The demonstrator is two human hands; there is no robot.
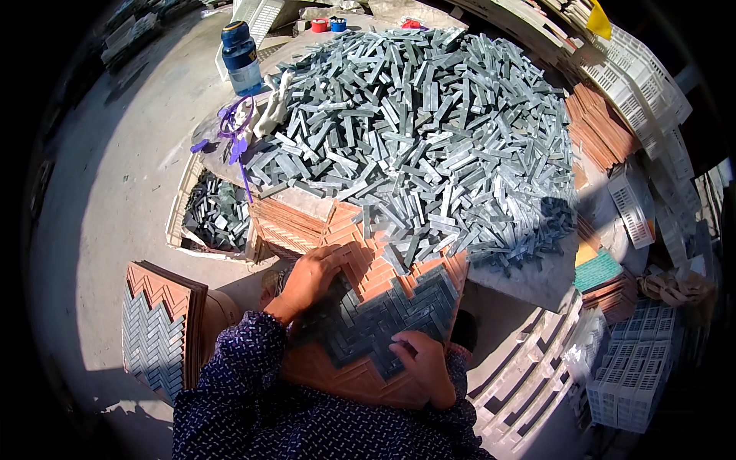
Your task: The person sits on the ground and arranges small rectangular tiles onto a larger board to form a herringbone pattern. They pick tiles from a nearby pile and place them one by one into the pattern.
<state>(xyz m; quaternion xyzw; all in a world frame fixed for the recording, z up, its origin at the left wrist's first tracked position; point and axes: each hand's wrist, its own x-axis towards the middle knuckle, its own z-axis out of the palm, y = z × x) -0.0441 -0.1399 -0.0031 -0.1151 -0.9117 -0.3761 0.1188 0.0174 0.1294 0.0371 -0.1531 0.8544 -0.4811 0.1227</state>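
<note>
A terracotta-coloured herringbone mould lies in front of me, with dark grey stone strips filling a zigzag band across its middle. My left hand rests at the mould's upper left, fingers reaching over the bare slots, no strip visible in them. Over the lower right part of the strips, my right hand is curled, thumb and forefinger close together. Whatever is between those fingertips is too small to make out. Just beyond the mould, a large heap of loose grey stone strips covers the table and spills onto its far edge.
A stack of moulds with a grey-filled top stands at left. Beyond it sits a cream crate of dark pieces. A blue bottle, white gloves and a purple ring lie far left. White plastic crates and pallet slats are at right.
</note>
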